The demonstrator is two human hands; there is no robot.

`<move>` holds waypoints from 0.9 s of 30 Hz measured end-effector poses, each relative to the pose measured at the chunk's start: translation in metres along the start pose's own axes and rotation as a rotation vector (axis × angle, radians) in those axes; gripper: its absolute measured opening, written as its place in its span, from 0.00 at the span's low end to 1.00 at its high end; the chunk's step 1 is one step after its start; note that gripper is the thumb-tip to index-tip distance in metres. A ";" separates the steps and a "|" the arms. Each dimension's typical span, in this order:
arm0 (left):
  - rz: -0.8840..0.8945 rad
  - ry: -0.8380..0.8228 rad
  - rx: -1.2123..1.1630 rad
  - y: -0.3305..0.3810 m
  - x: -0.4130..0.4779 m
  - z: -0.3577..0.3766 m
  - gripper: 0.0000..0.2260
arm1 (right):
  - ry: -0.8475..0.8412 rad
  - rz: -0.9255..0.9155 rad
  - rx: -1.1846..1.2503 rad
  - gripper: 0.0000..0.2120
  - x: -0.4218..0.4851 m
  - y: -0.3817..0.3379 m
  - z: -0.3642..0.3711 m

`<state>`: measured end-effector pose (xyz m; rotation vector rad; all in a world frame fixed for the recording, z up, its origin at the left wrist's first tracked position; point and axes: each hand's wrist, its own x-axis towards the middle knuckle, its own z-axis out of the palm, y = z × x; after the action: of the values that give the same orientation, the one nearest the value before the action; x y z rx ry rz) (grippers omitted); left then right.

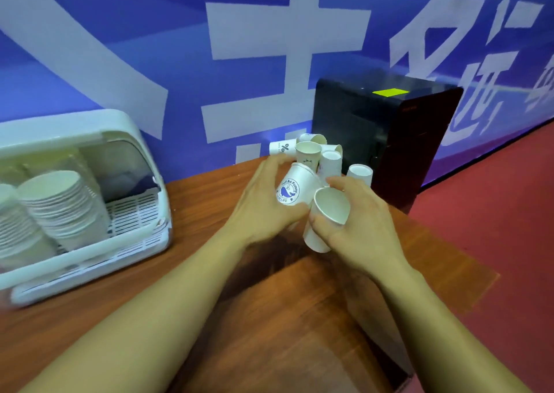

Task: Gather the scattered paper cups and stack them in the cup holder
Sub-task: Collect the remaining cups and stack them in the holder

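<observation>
Brown wood makes the table (269,317), and two bare arms reach over it. The right hand (362,231) curls its fingers round a plain cup (331,205), tipped so I can see inside it. Close beside it, the left hand (260,204) grips a whale cup (292,187), which leans over and seems to touch the plain one. I think both cups are up off the table. If the person pushes one into the other crooked, a rim could bend or get stuck. A hard squeeze could dent the thin paper too.

Just behind the hands is a pile (311,153) of more cups, some standing, some tipped over. One lone cup (359,173) stands upside down at its right. The hands are very near the pile, so a bump could send cups rolling off the far edge, down by the black box (389,129).

The holder (90,252) sits well off to the left, with tall stacks (57,201) in it. A loose cup could slip out on the way there.
</observation>
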<state>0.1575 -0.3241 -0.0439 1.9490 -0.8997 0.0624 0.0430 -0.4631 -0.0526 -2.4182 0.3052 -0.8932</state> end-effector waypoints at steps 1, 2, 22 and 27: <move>0.029 -0.035 -0.024 -0.002 -0.004 -0.016 0.33 | -0.013 -0.041 0.024 0.23 0.002 -0.011 0.004; 0.039 -0.075 -0.045 -0.003 -0.009 -0.031 0.34 | -0.029 -0.082 0.043 0.23 0.003 -0.022 0.009; -0.053 0.658 0.548 -0.042 -0.130 -0.259 0.10 | 0.151 -0.641 0.082 0.05 0.036 -0.233 0.125; -0.030 0.805 0.679 -0.053 -0.142 -0.290 0.06 | 0.157 -0.735 0.154 0.04 0.047 -0.270 0.154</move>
<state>0.1769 -0.0030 0.0186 2.2338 -0.3065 1.1737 0.1864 -0.1942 0.0258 -2.3238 -0.6216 -1.3525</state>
